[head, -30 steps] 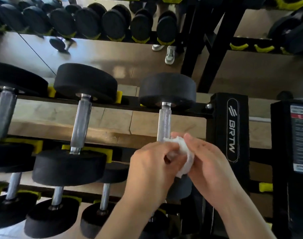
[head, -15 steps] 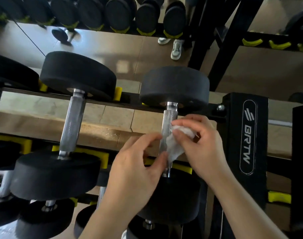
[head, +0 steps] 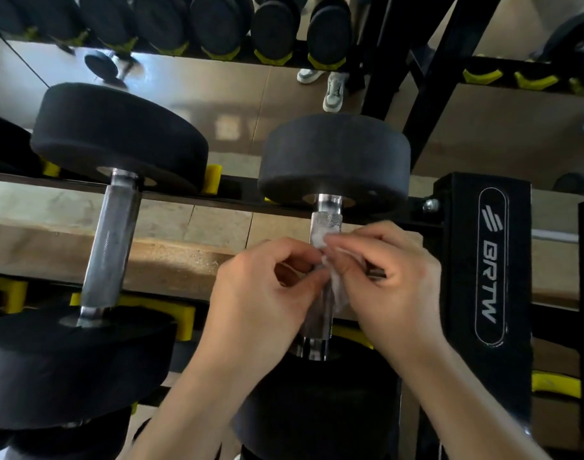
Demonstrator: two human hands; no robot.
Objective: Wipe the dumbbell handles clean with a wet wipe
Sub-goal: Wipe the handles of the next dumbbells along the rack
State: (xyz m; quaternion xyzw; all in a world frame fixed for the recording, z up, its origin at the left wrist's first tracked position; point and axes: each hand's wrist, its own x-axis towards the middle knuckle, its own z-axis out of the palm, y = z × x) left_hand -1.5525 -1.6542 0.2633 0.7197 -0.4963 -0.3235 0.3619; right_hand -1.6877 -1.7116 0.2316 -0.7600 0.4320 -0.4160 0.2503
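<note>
Head view. The dumbbell (head: 333,161) at the right end of the rack (head: 486,260) lay in its yellow cradles (head: 184,315), so the handle (head: 326,222) sat bare between the two heads and open from above. That is likely why it was wiped in place, not lifted.

The wet wipe (head: 337,288) was on the middle of that handle, bunched, with a loose tail hanging down the right side. The knurled top end showed bare above it.

The right hand (head: 390,287) had its fingers curled, tips pinching the wipe against the bar. This was probably the hand doing the rubbing.

The left hand (head: 260,293) was also curled, thumb and forefinger meeting at the wipe's left edge on the bar. It looked like a pinch to wrap or steady the wipe; the exact contact was blurred.

The neighbouring dumbbell (head: 117,144) to the left was untouched, well apart from both hands.

Judgement: mid-wipe on this handle, others not yet done.
</note>
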